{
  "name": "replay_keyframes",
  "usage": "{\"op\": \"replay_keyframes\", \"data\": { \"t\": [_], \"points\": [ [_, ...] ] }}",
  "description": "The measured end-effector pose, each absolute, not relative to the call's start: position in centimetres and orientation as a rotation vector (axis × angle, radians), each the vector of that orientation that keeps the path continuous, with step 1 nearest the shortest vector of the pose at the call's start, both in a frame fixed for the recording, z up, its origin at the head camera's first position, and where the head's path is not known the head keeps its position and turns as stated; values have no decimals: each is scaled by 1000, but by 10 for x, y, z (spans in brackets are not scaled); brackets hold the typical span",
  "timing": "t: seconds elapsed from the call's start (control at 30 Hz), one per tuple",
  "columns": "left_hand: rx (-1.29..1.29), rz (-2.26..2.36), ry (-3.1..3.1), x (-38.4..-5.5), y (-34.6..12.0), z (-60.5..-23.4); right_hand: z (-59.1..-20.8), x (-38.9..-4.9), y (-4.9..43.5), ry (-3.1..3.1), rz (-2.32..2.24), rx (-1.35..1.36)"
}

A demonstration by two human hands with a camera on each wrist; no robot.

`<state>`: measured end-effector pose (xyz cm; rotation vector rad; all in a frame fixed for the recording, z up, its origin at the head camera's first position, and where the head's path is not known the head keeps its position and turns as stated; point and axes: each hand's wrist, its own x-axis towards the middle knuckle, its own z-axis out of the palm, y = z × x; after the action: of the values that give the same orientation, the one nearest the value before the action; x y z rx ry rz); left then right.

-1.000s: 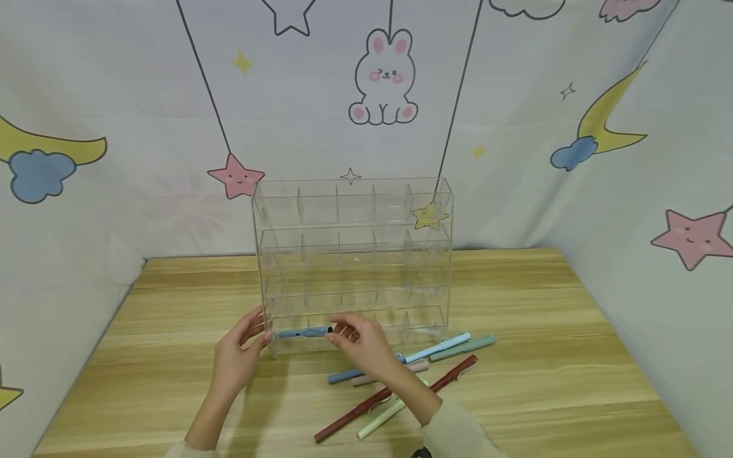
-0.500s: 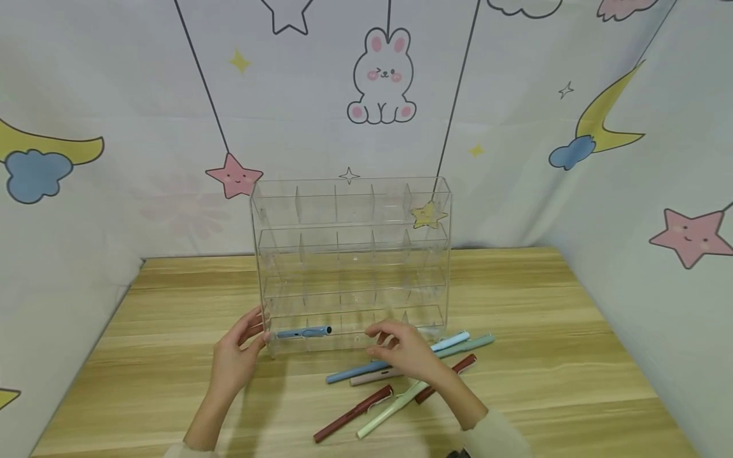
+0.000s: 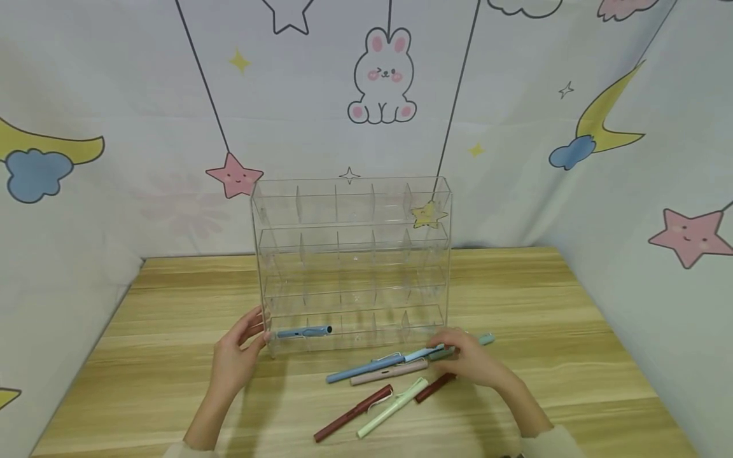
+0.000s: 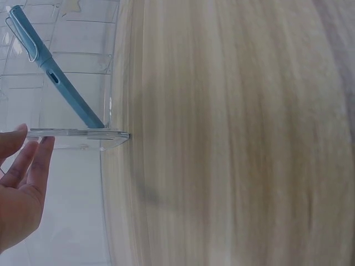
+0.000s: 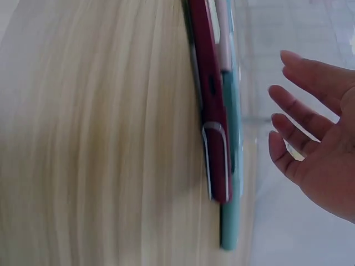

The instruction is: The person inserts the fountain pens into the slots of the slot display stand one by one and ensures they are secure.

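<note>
My left hand [image 3: 237,350] grips the left side panel of a clear acrylic rack [image 3: 395,337], thumb at the panel's front edge. A blue pen [image 3: 303,331] lies in the rack's bottom tier at the left; the left wrist view shows this pen [image 4: 64,83] slanting inside the panel. My right hand [image 3: 472,359] hovers over the right end of the loose pens, fingers parted and nothing held. Under it, partly hidden, are a light blue pen [image 3: 420,353], a grey-green pen [image 3: 487,338] and a dark red pen [image 3: 436,388].
In front of the rack lie another blue pen [image 3: 363,369], a pinkish pen [image 3: 389,373], a second dark red pen [image 3: 352,415] and a pale green pen [image 3: 392,408]. A printed cloth [image 3: 309,83] hangs behind the wooden table [image 3: 515,292] and along its sides.
My right hand has let go of the blue pen in the bottom tier and moved right, over the loose pens. My left hand has stayed at the rack's side.
</note>
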<state>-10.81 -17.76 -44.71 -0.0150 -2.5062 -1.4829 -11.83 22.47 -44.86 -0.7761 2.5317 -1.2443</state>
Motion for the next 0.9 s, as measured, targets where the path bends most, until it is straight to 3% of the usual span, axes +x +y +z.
{"op": "replay_keyframes", "data": {
  "t": [0.33, 0.9],
  "points": [
    [-9, -1488, -2507, -109, -178, -447, -456, -112, 261, 2629, -1065, -808],
    [-10, -1522, -2496, -109, -179, -448, -477, -105, 270, 2842, -1044, -816]
  ]
}}
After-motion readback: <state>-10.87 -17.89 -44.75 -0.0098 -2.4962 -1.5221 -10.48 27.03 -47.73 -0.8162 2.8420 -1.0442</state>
